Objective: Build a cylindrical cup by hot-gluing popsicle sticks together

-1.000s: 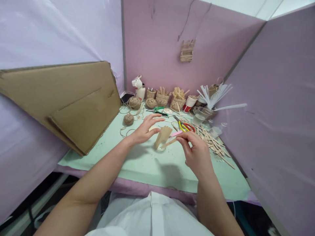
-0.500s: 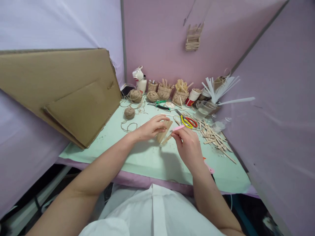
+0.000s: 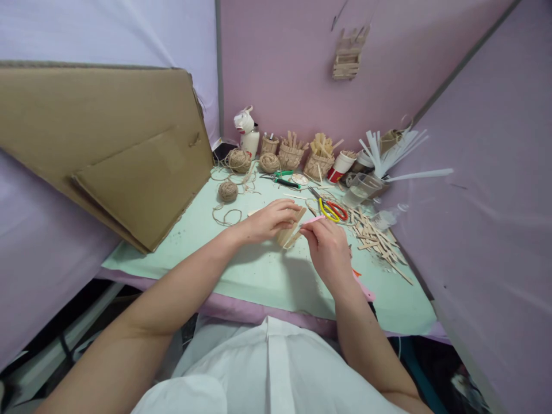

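Observation:
My left hand (image 3: 272,220) is closed at the edge of a small piece made of flat wooden sticks (image 3: 296,223), with its fingertips on the upper left side. My right hand (image 3: 330,247) pinches a slim pink tool (image 3: 314,219) just right of the wooden piece. Its kind I cannot make out. The tool's tip points left toward the sticks, and whether it touches them is unclear. Beyond the right hand lie yellow-handled scissors (image 3: 329,211) and a red-handled pair (image 3: 339,211).
Loose wooden sticks (image 3: 379,238) are heaped at right. Behind stand stick-filled baskets (image 3: 318,167), a red and white cup (image 3: 341,168) and a clear cup (image 3: 359,191). Twine balls (image 3: 227,191) and green-black pliers (image 3: 288,183) lie farther back. A cardboard panel (image 3: 129,115) leans at left.
The view has shifted slightly, so the background sits higher and a little to the right. My hands have hardly moved around the wooden piece, and both keep their grip.

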### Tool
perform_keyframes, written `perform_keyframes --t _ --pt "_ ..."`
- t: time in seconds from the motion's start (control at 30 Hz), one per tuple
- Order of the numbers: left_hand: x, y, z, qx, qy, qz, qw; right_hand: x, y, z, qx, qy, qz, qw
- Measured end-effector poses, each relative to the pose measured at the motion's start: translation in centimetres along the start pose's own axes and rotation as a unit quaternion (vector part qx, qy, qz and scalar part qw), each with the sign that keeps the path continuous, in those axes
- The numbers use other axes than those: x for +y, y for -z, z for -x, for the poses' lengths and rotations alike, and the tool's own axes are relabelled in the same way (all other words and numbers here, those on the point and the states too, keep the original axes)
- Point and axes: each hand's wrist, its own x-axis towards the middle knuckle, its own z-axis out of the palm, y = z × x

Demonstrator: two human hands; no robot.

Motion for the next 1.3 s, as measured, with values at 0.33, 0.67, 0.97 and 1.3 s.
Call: perform_keyframes --t 0.33,0.67,0.97,1.3 --pt "0.1 0.0 0.0 -0.001 0.01 0.007 1.0 0.1 -0.4 0.1 -0.007 0.004 0.001 1.0" --pt "0.0 -0.1 0.1 -0.002 0.008 0.005 1.0 -0.2 -1.1 0.6 0.055 -0.007 -0.041 0.998" --pt "-0.2 -0.2 0.3 -0.017 0.011 -0.045 0.999 0.2 -1.8 0.9 0.103 -0.006 -0.069 0.992" --pt "0.1 -0.1 0.5 -0.038 0.007 -0.094 0.995 0.4 -2.4 0.8 0.124 0.011 -0.077 0.989"
